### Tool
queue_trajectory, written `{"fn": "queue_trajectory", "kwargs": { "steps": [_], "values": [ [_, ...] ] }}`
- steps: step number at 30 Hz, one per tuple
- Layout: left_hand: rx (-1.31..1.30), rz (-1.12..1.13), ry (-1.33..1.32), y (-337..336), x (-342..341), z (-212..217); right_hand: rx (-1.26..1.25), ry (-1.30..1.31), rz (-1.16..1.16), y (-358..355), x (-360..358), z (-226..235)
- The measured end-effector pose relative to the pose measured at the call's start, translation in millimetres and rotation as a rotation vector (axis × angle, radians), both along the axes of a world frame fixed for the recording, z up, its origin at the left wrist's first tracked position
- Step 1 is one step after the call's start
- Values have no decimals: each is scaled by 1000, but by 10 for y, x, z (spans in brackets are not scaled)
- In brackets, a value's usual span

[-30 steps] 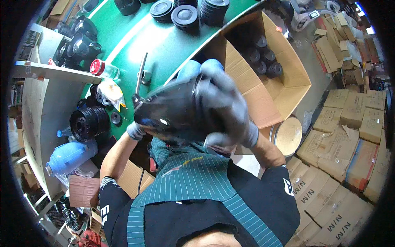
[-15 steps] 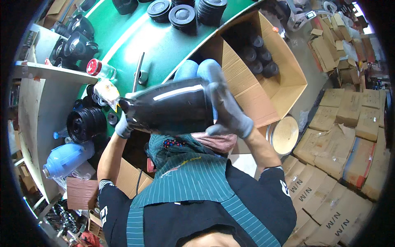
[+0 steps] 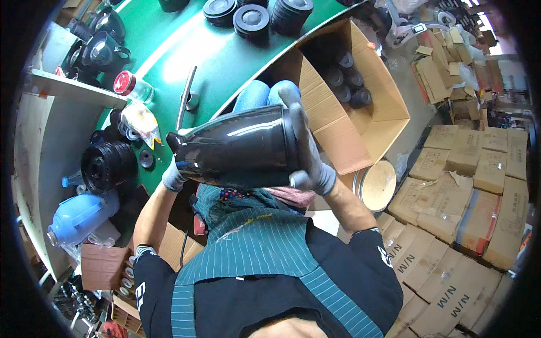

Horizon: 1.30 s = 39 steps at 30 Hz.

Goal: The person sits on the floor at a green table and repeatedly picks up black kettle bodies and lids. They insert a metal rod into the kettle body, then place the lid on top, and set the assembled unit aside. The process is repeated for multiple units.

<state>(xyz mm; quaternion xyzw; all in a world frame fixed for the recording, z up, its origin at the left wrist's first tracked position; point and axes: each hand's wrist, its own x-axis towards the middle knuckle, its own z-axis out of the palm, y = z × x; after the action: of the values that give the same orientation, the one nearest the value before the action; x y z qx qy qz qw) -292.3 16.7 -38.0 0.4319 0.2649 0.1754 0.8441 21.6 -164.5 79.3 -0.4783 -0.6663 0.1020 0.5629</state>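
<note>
A glossy black jug (image 3: 236, 147) with a small pouring lip lies on its side above my lap, neck toward the left and wide base toward the right. My left hand (image 3: 176, 172), in a grey glove, grips it at the neck; most of those fingers are hidden behind it. My right hand (image 3: 309, 152), gloved too, clasps the base rim with the thumb in front and the fingers up along the far side. Just beyond the neck, a metal rod (image 3: 186, 97) stands up from the green table beside a short metal cylinder (image 3: 193, 101).
Stacked black lids (image 3: 251, 21) stand on the green table (image 3: 169, 53). A red-lidded jar (image 3: 133, 86) and a plastic bag (image 3: 141, 122) are at left, near a blue jug (image 3: 84, 217). An open carton (image 3: 383, 121) holds black parts at right; sealed boxes (image 3: 437, 253) fill the floor.
My right hand has shifted from a flat palm against the base to a hold around its rim. The jug has turned slightly, so its pouring lip shows more clearly at the left.
</note>
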Motion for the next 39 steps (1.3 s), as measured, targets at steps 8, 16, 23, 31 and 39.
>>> {"fn": "queue_trajectory", "kwargs": {
  "steps": [8,16,23,31,39],
  "values": [
    [1118,34,150,-119,759,1329,-482,560,-176,-374,136,-169],
    [1476,-94,158,-930,942,338,-706,350,112,10,861,495],
    [1648,433,978,400,937,-48,-547,-57,177,67,323,-311],
    [759,29,291,394,1394,732,-403,1039,26,57,322,-543],
    [1511,-542,446,-468,1846,1655,-421,929,-103,-7,557,-577]
  ]
}}
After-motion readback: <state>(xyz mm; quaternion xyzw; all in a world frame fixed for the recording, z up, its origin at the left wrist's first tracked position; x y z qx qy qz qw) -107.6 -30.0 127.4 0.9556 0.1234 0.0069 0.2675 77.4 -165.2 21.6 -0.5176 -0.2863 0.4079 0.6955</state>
